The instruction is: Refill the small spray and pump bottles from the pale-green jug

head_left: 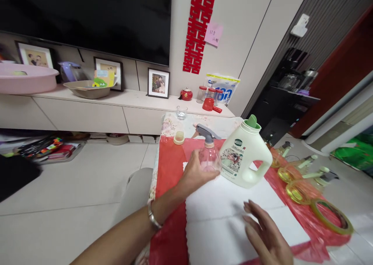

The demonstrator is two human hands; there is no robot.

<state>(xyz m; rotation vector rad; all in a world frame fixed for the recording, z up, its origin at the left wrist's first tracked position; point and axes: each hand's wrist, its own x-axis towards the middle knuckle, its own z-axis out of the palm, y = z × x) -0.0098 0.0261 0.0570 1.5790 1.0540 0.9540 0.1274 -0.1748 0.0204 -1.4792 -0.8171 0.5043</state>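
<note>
My left hand (196, 173) is wrapped round a small clear pink spray bottle (209, 156) with a grey trigger head, standing on a white cloth (227, 214). Right beside it stands a pale green detergent jug (246, 156) with a green cap. My right hand (266, 234) hovers low over the white cloth near the front, fingers stretched out and holding nothing.
A red cover (170, 168) lies over the small table. A yellow cap (178, 138) and a glass (181, 112) sit at its far end. Several yellow spray bottles (303, 175) and a tape ring (332, 216) lie at the right. A low cabinet (116, 109) runs behind.
</note>
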